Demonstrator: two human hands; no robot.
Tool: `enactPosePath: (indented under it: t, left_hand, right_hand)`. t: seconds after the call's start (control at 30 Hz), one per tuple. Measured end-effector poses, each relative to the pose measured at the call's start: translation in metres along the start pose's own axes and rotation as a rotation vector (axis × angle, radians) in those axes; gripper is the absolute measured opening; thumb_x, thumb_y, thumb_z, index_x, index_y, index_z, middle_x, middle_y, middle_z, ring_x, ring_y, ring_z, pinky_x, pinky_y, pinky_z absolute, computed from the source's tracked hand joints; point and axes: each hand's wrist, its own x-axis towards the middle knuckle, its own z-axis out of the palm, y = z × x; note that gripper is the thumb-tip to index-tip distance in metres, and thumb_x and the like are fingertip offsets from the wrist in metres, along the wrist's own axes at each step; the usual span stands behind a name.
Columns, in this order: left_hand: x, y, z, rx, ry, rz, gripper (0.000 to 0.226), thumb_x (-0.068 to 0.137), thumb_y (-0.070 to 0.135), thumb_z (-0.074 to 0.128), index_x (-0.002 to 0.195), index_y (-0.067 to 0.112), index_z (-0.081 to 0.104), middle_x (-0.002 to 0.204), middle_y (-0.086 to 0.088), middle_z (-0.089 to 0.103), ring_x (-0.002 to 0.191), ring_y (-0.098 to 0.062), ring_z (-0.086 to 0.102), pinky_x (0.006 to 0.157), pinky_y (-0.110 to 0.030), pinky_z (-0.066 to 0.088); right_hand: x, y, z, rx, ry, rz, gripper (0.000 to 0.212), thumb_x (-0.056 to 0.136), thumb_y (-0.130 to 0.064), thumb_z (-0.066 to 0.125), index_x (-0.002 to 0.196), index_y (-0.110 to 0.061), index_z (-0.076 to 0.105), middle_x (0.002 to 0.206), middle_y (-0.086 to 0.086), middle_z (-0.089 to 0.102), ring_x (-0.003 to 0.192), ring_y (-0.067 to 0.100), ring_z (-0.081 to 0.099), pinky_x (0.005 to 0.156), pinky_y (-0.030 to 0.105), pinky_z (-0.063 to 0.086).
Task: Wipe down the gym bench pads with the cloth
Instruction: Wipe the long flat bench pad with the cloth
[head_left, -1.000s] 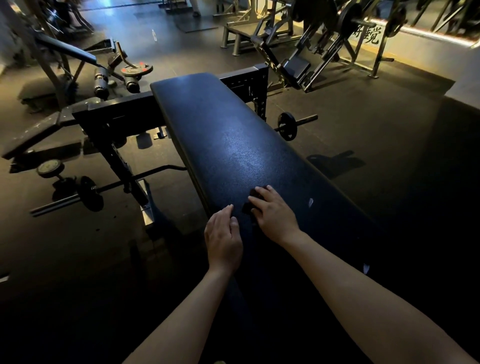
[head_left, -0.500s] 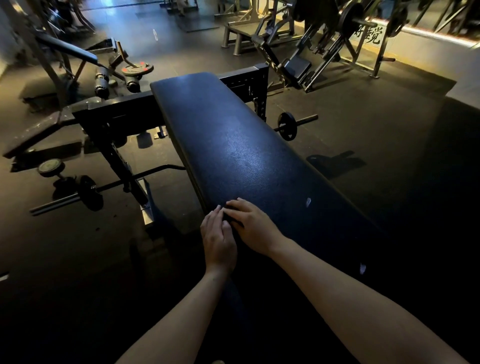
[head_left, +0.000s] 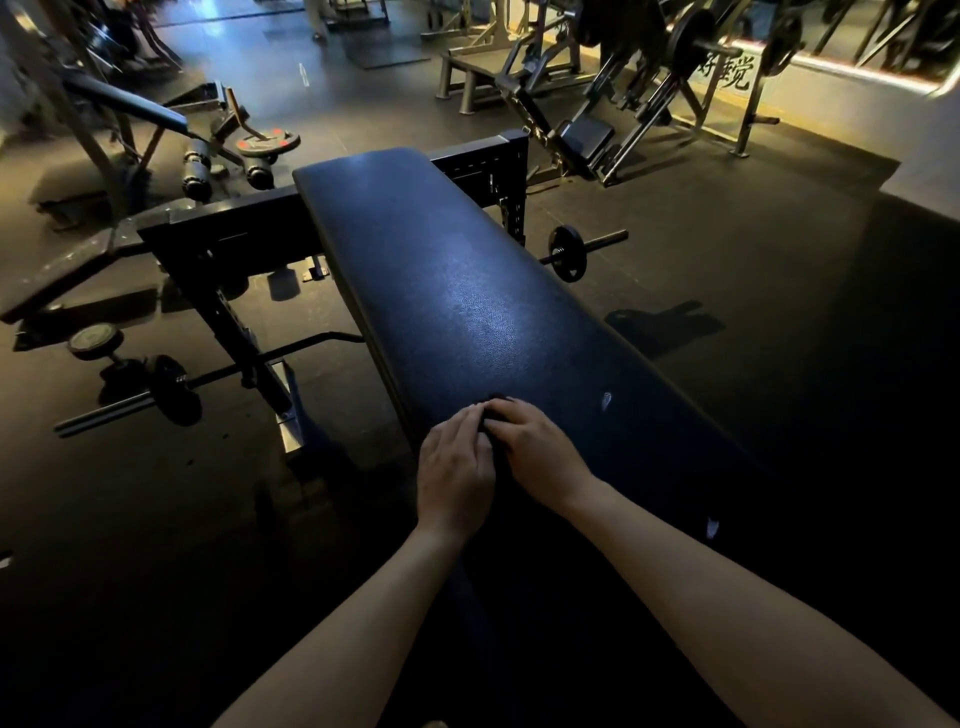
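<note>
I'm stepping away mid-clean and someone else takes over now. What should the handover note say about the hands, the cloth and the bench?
Left hand: flat, fingers straight, on the near left edge of the bench pad, beside the right hand.
Right hand: on the dark cloth, which is mostly hidden under its fingers; pinching or only pressing, unclear.
Done: cannot tell how much is wiped.
Left: a pale mark shows right of the hands and a second mark nearer; probably wipe those and the far stretch.
</note>
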Motion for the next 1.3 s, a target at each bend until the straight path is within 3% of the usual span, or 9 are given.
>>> enactPosePath:
  t: [0.23,0.4,0.5,0.67,0.83,0.9,0.97,1.13,1.3]
  left_hand:
    - [-0.005,0.001,0.007,0.067,-0.033,-0.012,0.064,0.097,0.042,0.022,0.141,0.01,0.057,0.146,-0.005,0.055,0.135,-0.021,0.042,0.12,-0.034,0.024]
    - [0.013,0.004,0.006,0.038,-0.118,-0.11,0.055,0.101,0.036,0.029,0.147,0.015,0.051,0.152,-0.001,0.049,0.137,-0.02,0.037,0.118,-0.034,0.021]
    - [0.02,0.002,0.001,0.064,-0.129,-0.139,0.055,0.1,0.038,0.028,0.146,0.018,0.051,0.153,0.002,0.048,0.136,-0.019,0.037,0.115,-0.034,0.022]
    - [0.009,0.003,0.003,0.188,-0.157,-0.048,0.06,0.098,0.046,0.023,0.148,0.025,0.049,0.157,0.01,0.04,0.134,-0.015,0.034,0.112,-0.035,0.022]
    - [0.025,0.025,0.009,0.081,-0.152,-0.091,0.052,0.102,0.04,0.027,0.143,0.024,0.053,0.144,0.005,0.057,0.116,-0.014,0.044,0.104,-0.033,0.026]
    - [0.031,0.041,0.019,-0.027,-0.151,-0.084,0.049,0.102,0.037,0.029,0.141,0.023,0.055,0.136,0.004,0.063,0.112,-0.013,0.045,0.103,-0.03,0.024]
    - [0.031,0.045,0.028,0.002,-0.18,-0.061,0.044,0.106,0.035,0.033,0.145,0.025,0.052,0.145,0.007,0.055,0.124,-0.012,0.041,0.108,-0.031,0.018]
    - [0.025,0.041,0.028,0.076,-0.228,0.049,0.047,0.106,0.04,0.031,0.148,0.028,0.047,0.152,0.012,0.047,0.13,-0.011,0.035,0.114,-0.035,0.014]
    - [0.025,0.039,0.031,0.044,-0.199,0.048,0.056,0.098,0.044,0.026,0.145,0.027,0.052,0.142,0.011,0.057,0.125,-0.011,0.041,0.109,-0.027,0.016]
  right_hand:
    - [0.01,0.032,-0.019,-0.016,0.12,0.369,0.029,0.091,-0.003,0.062,0.118,-0.006,0.071,0.136,0.01,0.06,0.13,0.034,0.051,0.111,0.04,0.039]
    - [0.014,-0.005,-0.006,0.123,-0.028,0.234,0.035,0.095,-0.011,0.061,0.129,-0.016,0.068,0.144,0.002,0.056,0.14,0.022,0.043,0.115,0.03,0.03]
    - [0.016,0.011,-0.01,0.091,-0.075,0.169,0.033,0.097,-0.01,0.06,0.129,-0.013,0.067,0.144,0.005,0.055,0.141,0.025,0.041,0.117,0.031,0.028]
    - [0.022,0.039,-0.019,0.016,0.124,0.381,0.03,0.095,-0.01,0.059,0.124,-0.009,0.068,0.14,0.006,0.057,0.136,0.029,0.046,0.114,0.039,0.036]
    - [-0.003,0.016,-0.015,0.058,0.043,0.187,0.031,0.089,-0.009,0.067,0.118,-0.017,0.072,0.134,-0.001,0.062,0.126,0.023,0.054,0.104,0.037,0.046]
    - [-0.011,0.021,-0.022,0.075,0.039,0.189,0.033,0.087,-0.009,0.068,0.118,-0.019,0.071,0.134,-0.004,0.06,0.127,0.02,0.052,0.102,0.034,0.046]
    - [-0.011,0.036,-0.033,0.024,0.06,0.24,0.03,0.09,-0.008,0.064,0.118,-0.016,0.072,0.134,0.0,0.061,0.129,0.023,0.051,0.104,0.034,0.043]
    - [-0.021,0.074,-0.061,-0.082,0.171,0.551,0.033,0.097,-0.008,0.056,0.129,-0.008,0.065,0.144,0.007,0.053,0.135,0.026,0.045,0.111,0.031,0.032]
    - [-0.018,0.036,-0.036,0.043,0.139,0.415,0.027,0.095,-0.012,0.061,0.12,-0.013,0.072,0.136,0.004,0.062,0.128,0.023,0.053,0.106,0.025,0.034]
